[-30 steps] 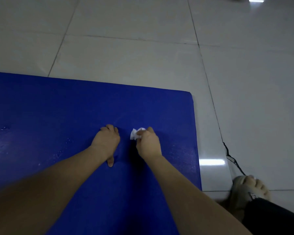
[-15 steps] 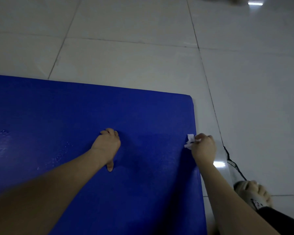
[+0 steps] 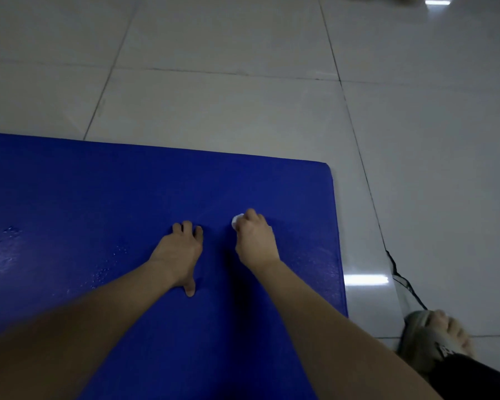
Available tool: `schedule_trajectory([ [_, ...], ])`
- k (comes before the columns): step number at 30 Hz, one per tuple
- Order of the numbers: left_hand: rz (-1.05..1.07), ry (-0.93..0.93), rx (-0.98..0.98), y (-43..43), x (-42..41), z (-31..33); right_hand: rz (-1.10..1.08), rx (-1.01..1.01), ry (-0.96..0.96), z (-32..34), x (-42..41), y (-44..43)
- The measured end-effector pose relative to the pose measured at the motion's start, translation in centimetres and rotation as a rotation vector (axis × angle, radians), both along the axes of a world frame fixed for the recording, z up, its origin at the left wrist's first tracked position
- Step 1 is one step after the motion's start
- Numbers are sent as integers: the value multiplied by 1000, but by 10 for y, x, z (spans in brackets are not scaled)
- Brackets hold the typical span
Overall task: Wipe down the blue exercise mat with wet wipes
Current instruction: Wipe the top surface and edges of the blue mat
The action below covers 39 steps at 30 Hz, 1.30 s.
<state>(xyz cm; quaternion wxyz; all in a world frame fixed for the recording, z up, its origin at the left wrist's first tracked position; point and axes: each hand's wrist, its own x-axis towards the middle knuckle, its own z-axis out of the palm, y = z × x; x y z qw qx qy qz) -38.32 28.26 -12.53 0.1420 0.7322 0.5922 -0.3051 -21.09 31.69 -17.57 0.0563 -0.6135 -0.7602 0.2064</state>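
R hand (image 3: 256, 241) fist-tight round white wad, prob. wipe (image 3: 235, 222), on blue mat (image 3: 70, 183); L hand (image 3: 178, 252) palm-down beside, fingers loose.

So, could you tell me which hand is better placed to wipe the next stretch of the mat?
Right. The right hand grips the white wet wipe against the blue mat. The left hand holds nothing and rests on the mat, seemingly as a brace.

Pale glossy floor tiles (image 3: 243, 111) with dark grout lines carry bright light reflections (image 3: 365, 280). At lower right a foot in a grey slide sandal (image 3: 427, 339) rests on them, a thin black cord-like line (image 3: 394, 271) just beside it
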Motion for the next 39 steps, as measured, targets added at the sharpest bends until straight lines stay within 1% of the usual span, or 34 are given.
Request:
schedule_trajectory([
  [2, 1, 2, 1, 0, 0, -1, 36, 13, 8, -2, 13, 7],
  [3, -1, 1, 1, 0, -1, -1, 15, 28, 7, -2, 24, 10],
  [8, -10, -9, 8, 0, 0, -2, -360, 32, 28, -5, 105, 24],
  [11, -7, 1, 6, 0, 1, -2, -533, 39, 51, -8, 149, 22],
  [14, -8, 5, 11, 1, 0, -1, -699, 47, 80, -9, 165, 22],
  [17, -8, 8, 8, 0, -2, -2, -823, 25, 93, -11, 149, 32],
  [18, -8, 9, 7, 1, -2, -1, -834, 13, 99, -9, 138, 36],
  [20, -12, 8, 7, 1, -2, -1, -766, -8, 113, -7, 110, 42],
  [22, -20, 10, 11, 1, -1, -1, -619, -18, 105, -4, 75, 46],
  [26, -37, 28, 22, 1, -2, -1, -245, -27, 131, -4, 4, 43],
  [28, -41, 37, 18, 1, -1, 1, -138, -34, 87, -6, -11, 41],
  [29, -47, 46, 12, 1, 0, 2, -128, -35, 66, -6, -9, 43],
  [30, -58, 60, 3, 2, 0, 4, -148, -33, 53, -6, -2, 46],
  [32, -90, 80, -9, 5, 2, 8, -261, -38, 38, -3, 27, 53],
  [34, -78, 15, -6, 14, -1, 11, -392, -64, 26, 0, 68, 62],
  [37, 77, -156, 48, 35, -15, 17, -533, -55, 7, -4, 132, 70],
  [39, 174, -164, 101, 47, -26, 15, -600, -33, -24, -8, 160, 67],
])
